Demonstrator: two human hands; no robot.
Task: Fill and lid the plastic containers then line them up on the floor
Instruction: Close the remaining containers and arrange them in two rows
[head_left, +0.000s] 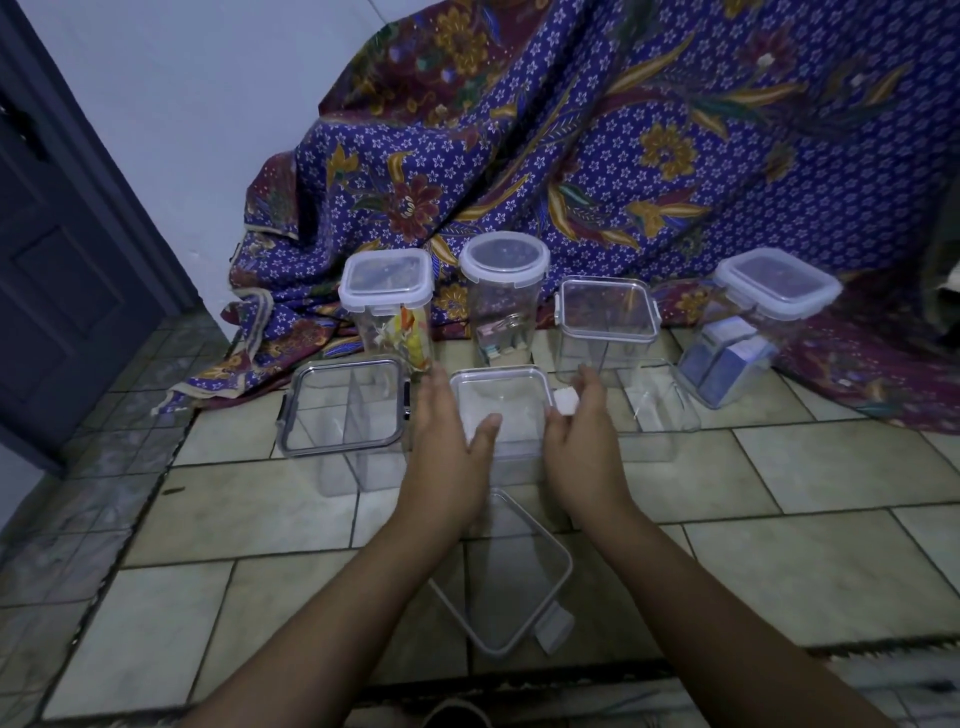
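Item: clear square container (501, 415), centre of frame, upright on the tiled floor (779, 545), long axis vertical, mouth pointing up. Walls transparent; pale lid seated on top, one white latch tab (566, 401) raised at its right edge.

Grip, left hand (441, 441): fingers spread flat against the container's left side, thumb lying across the lid's near edge. Grip, right hand (584, 441): fingers curled around the white latch tab at the lid's right side, pinching it. Container thus between the two hands, touching both.

Nearby, front row: empty clear container with grey-rimmed lid (345, 408), left of centre, upright; a further clear open container (660, 402), right of centre, blurred.

Back row, upper centre of frame, all upright: square container with orange and yellow contents (387, 306), lidded; round container (505, 291), lidded, small items at the bottom; square clear container (605, 322), lid state hard to tell; lidded container with blue and white contents (748, 332), far right, tilted.

Loose lid (511, 587), clear with grey rim, flat on the floor below the hands, lower centre, latch tab at its lower right.

Backdrop: purple floral batik cloth (675, 130), upper right. Dark door (62, 234), upper left.
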